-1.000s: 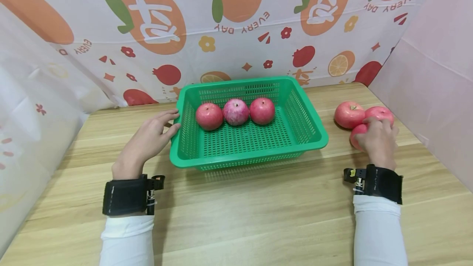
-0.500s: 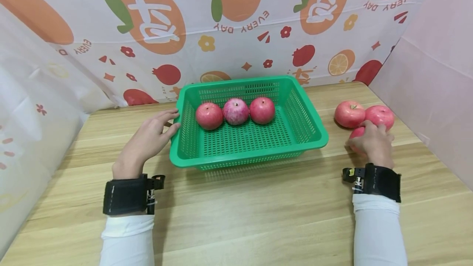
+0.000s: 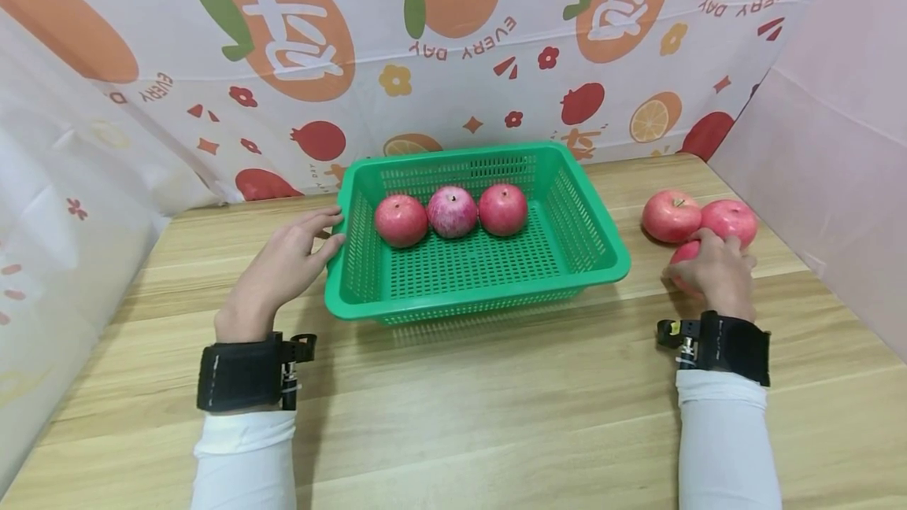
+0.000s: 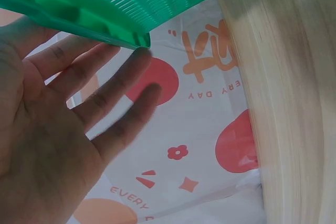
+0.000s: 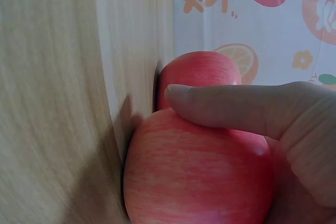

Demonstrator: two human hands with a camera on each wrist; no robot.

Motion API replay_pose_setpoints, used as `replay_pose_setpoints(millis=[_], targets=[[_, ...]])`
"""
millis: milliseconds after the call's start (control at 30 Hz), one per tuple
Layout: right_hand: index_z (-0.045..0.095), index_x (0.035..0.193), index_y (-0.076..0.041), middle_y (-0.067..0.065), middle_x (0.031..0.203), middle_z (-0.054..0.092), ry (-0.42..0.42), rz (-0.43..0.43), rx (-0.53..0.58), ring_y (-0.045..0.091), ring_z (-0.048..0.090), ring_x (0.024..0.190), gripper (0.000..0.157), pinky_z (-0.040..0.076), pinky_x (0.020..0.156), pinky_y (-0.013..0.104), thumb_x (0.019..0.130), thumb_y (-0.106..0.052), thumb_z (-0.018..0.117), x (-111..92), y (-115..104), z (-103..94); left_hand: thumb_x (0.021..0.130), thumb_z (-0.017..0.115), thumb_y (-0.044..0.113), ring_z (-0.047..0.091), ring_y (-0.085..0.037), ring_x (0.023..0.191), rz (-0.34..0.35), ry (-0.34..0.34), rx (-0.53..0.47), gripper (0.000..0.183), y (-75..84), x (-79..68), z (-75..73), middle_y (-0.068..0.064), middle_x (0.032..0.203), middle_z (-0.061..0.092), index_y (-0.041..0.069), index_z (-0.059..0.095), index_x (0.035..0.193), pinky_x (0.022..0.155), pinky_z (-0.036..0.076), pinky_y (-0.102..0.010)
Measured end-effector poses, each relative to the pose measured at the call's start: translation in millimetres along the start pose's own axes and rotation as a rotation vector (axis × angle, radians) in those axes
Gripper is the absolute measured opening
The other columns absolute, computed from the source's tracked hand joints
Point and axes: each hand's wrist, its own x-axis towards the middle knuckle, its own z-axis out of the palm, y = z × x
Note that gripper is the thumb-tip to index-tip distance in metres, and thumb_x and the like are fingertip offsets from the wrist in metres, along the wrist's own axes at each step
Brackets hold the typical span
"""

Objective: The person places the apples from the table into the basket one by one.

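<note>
A green plastic basket (image 3: 482, 313) stands on the table with three red apples inside: a left one (image 3: 401, 221), a paler streaked one (image 3: 452, 212) and a right one (image 3: 503, 209). My left hand (image 3: 279, 274) touches the basket's left rim; in the left wrist view its fingers (image 4: 113, 85) stretch out along the rim's underside. To the right of the basket, my right hand (image 3: 719, 274) holds the nearest of three grouped apples (image 5: 199, 171), the thumb lying across it. The hand covers part of that apple. Behind it sit a stemmed apple (image 3: 671, 216) and another apple (image 3: 730, 220).
The table (image 3: 496, 423) has a light wood-grain top. A fruit-printed white cloth (image 3: 460, 93) hangs behind the basket, with plain pale cloth (image 3: 836, 148) along the right side and more cloth (image 3: 85, 258) on the left.
My right hand has shifted slightly left and toward me onto the nearest apple over the past second, uncovering more of the apple behind. The left hand and basket stay in place.
</note>
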Motion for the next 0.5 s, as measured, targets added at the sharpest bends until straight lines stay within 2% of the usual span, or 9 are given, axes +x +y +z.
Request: replay_pose_setpoints(millis=[133, 333, 500], targets=[[0.038, 0.137, 0.011, 0.038, 0.125, 0.032, -0.012, -0.001, 0.005, 0.061, 0.032, 0.112, 0.074, 0.047, 0.078, 0.064, 0.084, -0.024, 0.077, -1, -2, -2.8, 0.104, 0.057, 0.011, 0.035, -0.048, 0.142, 0.007, 0.011, 0.024, 0.045, 1.3, 0.6, 0.5, -0.029, 0.152, 0.042, -0.014, 0.049, 0.14, 0.112, 0.031, -0.063], [0.032, 0.136, 0.016, 0.037, 0.121, 0.037, 0.016, -0.004, 0.028, 0.059, 0.036, 0.108, 0.08, 0.048, 0.078, 0.062, 0.082, -0.024, 0.076, -5, -7, -11.5, 0.103, 0.058, 0.009, 0.037, -0.048, 0.14, 0.023, 0.031, 0.038, 0.045, 2.1, 0.6, 0.5, -0.03, 0.15, 0.043, -0.015, 0.05, 0.139, 0.11, 0.034, -0.063], [0.03, 0.136, 0.018, 0.037, 0.118, 0.04, 0.071, 0.007, 0.066, 0.056, 0.04, 0.105, 0.079, 0.049, 0.075, 0.059, 0.087, -0.029, 0.071, -8, -11, -16.7, 0.103, 0.057, 0.008, 0.039, -0.048, 0.139, 0.032, 0.032, 0.043, 0.043, 2.6, 1.0, 1.2, -0.029, 0.15, 0.044, -0.014, 0.051, 0.139, 0.109, 0.035, -0.063]])
